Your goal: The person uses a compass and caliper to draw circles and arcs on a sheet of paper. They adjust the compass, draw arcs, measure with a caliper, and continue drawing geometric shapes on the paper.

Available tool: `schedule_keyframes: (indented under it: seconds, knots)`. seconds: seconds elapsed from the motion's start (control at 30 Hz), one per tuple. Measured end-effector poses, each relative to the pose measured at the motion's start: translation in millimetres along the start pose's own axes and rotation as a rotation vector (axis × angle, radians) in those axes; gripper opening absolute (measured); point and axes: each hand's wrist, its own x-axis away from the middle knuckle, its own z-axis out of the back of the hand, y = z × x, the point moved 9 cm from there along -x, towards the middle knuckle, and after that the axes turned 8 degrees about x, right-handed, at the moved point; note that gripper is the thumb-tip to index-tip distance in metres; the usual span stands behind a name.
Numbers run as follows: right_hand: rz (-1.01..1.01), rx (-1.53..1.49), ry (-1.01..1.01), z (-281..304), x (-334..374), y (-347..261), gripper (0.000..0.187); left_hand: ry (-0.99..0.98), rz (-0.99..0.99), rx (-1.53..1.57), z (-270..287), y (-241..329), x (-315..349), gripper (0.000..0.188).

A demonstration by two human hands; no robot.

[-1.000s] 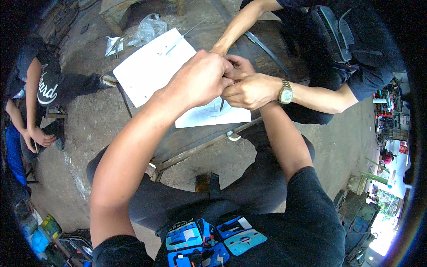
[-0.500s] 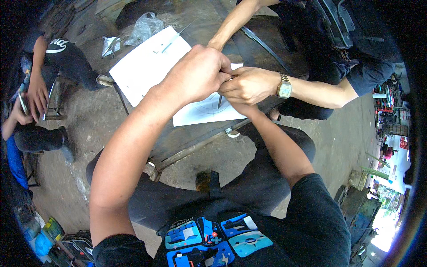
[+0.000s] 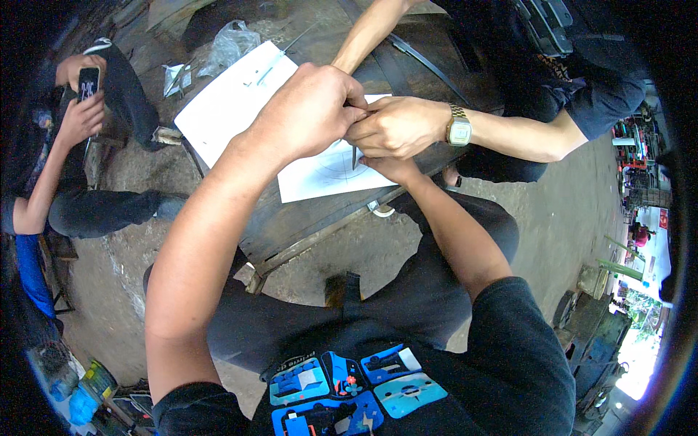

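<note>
A dark, pointed compass leg [image 3: 355,158] stands on a small white sheet [image 3: 302,187] marked with a drawn circle and crossing lines. Above it, my left hand [image 3: 318,109] is closed, its thumb and fingers pinched at the compass's top, which is mostly hidden. My right hand [image 3: 392,168] lies low beside the leg, over the sheet; most of its fingers are covered. Another person's hand [image 3: 396,127], with a metal-band watch [image 3: 459,131] on the wrist, grips between my hands. That person's other forearm [image 3: 367,36] passes behind my left hand.
A larger white sheet [image 3: 214,116] bears a slim pale tool [image 3: 267,70]. Clear plastic [image 3: 231,47] and a small packet [image 3: 177,78] lie beyond it on the dark table [image 3: 291,234]. A long dark strip [image 3: 425,62] lies at the back. A seated person holds a phone [image 3: 88,83] at left.
The clustered hands and compass have shifted slightly leftward in view. At the left, the seated person's phone has come up and turned its screen this way.
</note>
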Motion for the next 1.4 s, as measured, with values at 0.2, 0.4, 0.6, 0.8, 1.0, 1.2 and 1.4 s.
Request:
schedule_keyframes:
  seconds: [0.2,0.4,0.6,0.8,1.0,1.2,1.4]
  knots:
    - [-0.009,0.037,0.005,-2,1,3,0.041,0.009,0.020,0.010,0,-3,-1,0.016]
    - [-0.036,0.048,-0.008,0,3,1,0.044,0.019,0.000,0.019,1,0,0,0.017]
    - [-0.076,-0.076,-0.004,4,2,0,0.050,0.017,-0.027,-0.018,3,5,1,0.019]
    - [-0.105,-0.069,0.036,6,5,4,0.050,0.018,0.004,-0.031,2,4,0,0.019]
    - [-0.108,-0.152,0.098,9,2,10,0.043,0.004,0.048,-0.032,0,3,1,0.017]
    - [-0.170,-0.255,0.067,12,11,17,0.051,0.062,-0.077,-0.044,3,15,2,0.016]
    - [-0.176,-0.286,0.019,11,10,17,0.062,0.001,0.052,-0.059,-1,7,1,0.018]
